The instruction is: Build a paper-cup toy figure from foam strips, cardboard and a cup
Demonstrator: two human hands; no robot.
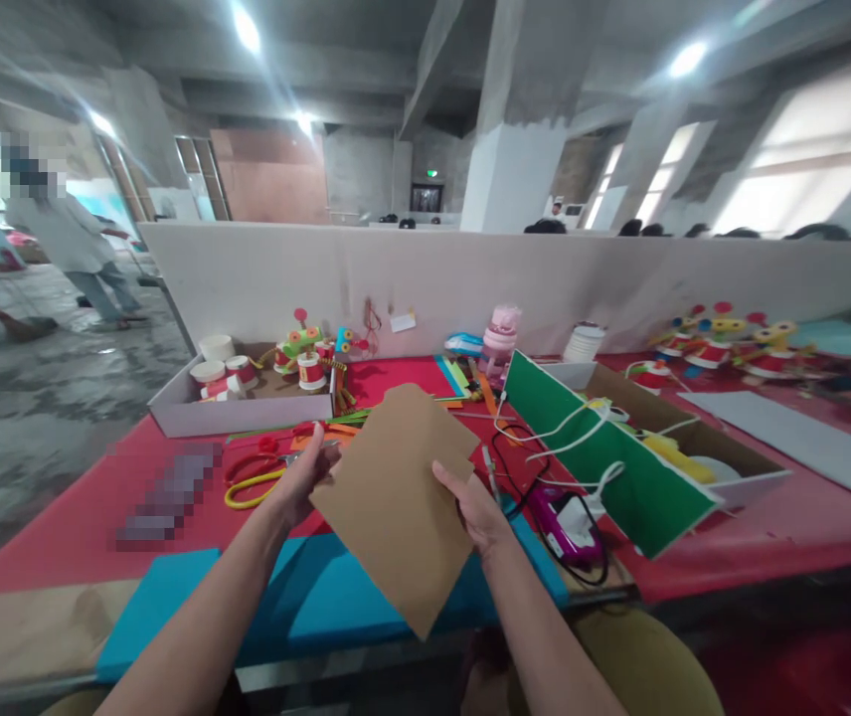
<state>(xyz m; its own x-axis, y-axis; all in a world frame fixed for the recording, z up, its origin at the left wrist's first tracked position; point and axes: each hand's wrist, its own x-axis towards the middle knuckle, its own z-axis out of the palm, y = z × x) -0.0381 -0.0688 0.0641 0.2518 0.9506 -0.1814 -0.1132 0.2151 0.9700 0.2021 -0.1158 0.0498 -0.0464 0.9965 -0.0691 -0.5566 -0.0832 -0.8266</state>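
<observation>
brown, angular cardboard sheet [396, 487] is being held tilted over a flat blue mat [298, 602] on the red-covered table [64, 542]. the left hand [311, 474] is gripping its left edge and the right hand [477, 507] is pinching its right edge, thumb on top. yellow-handled metal scissors [238, 503] are lying near the left hand; a glossy purple box [549, 529] is sitting right of the right hand.
</observation>
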